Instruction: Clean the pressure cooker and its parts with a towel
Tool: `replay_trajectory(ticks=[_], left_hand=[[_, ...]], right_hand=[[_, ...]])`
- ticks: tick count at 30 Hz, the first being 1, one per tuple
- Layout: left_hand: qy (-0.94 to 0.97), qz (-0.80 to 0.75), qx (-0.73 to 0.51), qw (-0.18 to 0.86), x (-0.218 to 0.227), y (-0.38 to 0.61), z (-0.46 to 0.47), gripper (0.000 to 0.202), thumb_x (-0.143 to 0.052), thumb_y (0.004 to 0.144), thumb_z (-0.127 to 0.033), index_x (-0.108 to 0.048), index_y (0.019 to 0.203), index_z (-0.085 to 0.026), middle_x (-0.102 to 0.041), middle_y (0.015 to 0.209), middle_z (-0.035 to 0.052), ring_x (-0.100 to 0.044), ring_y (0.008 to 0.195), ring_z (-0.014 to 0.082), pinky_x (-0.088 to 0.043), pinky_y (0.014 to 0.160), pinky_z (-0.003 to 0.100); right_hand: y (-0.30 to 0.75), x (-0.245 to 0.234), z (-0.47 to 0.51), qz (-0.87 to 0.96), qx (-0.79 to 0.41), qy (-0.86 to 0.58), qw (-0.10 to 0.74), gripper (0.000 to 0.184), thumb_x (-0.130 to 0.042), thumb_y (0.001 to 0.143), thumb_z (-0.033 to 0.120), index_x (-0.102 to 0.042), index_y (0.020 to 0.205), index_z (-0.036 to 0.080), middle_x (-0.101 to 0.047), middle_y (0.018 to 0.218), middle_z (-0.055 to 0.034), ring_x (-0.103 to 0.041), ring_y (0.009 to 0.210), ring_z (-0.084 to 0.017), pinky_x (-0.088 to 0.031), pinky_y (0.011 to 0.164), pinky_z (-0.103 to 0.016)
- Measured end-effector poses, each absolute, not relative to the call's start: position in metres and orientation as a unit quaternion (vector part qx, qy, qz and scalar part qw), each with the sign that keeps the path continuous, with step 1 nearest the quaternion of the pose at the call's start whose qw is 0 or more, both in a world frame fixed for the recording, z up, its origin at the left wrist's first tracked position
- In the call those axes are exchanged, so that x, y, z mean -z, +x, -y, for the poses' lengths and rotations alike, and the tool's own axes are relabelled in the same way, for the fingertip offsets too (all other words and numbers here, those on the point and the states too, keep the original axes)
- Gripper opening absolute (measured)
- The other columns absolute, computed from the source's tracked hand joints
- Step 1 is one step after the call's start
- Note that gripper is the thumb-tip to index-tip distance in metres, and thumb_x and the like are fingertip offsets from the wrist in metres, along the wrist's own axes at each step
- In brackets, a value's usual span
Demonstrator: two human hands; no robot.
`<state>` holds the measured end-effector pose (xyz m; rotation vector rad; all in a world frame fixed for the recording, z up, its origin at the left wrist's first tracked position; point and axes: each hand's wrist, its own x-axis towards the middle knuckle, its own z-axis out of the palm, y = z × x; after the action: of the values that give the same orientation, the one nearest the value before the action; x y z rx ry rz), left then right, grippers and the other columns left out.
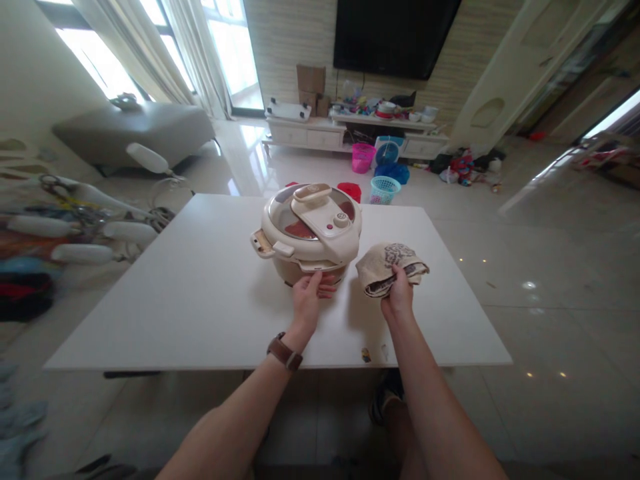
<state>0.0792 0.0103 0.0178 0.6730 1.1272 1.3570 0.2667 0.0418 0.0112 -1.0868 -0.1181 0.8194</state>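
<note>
A cream electric cooker (310,243) with a see-through lid, a lid handle and a knob stands upright on the white table (210,300). Something reddish shows through its lid. My left hand (311,293), with a brown watch on the wrist, is at the cooker's front, just under the rim. Its fingers are stretched and apart; whether they touch the cooker I cannot tell. To the right of the cooker, my right hand (399,293) grips a folded beige cloth (383,263) with a dark print, held up over the table.
Two small items, one a little figure-like sticker (366,355), lie at the table's near edge. Beyond the table are a light blue basket (385,190), a pink basket (363,157) and a low white cabinet (305,135). White padded equipment (125,230) stands at the left.
</note>
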Motion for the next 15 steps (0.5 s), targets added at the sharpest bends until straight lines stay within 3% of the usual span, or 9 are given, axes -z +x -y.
replay_trajectory(ticks=[9, 15], left_hand=[[0.276, -0.496, -0.589, 0.574, -0.023, 0.092, -0.023, 0.051, -0.074, 0.083, -0.062, -0.076, 0.072, -0.013, -0.081, 0.081, 0.0171, -0.073, 0.060, 0.0199, -0.052, 0.054, 0.029], [0.282, -0.475, -0.586, 0.592, -0.022, 0.086, -0.023, 0.048, -0.077, 0.081, -0.060, -0.075, 0.069, -0.013, -0.080, 0.079, 0.0172, -0.072, 0.061, 0.0200, -0.055, 0.060, 0.031]], right_hand=[[0.262, -0.010, -0.037, 0.068, -0.380, -0.513, 0.766, 0.049, -0.071, 0.074, 0.022, -0.069, 0.123, 0.018, -0.078, 0.122, -0.0046, -0.076, 0.114, -0.019, -0.061, 0.107, -0.039], [0.267, -0.008, -0.037, 0.053, -0.365, -0.530, 0.764, 0.049, -0.071, 0.074, 0.023, -0.069, 0.122, 0.017, -0.078, 0.122, -0.0043, -0.076, 0.111, -0.019, -0.060, 0.108, -0.039]])
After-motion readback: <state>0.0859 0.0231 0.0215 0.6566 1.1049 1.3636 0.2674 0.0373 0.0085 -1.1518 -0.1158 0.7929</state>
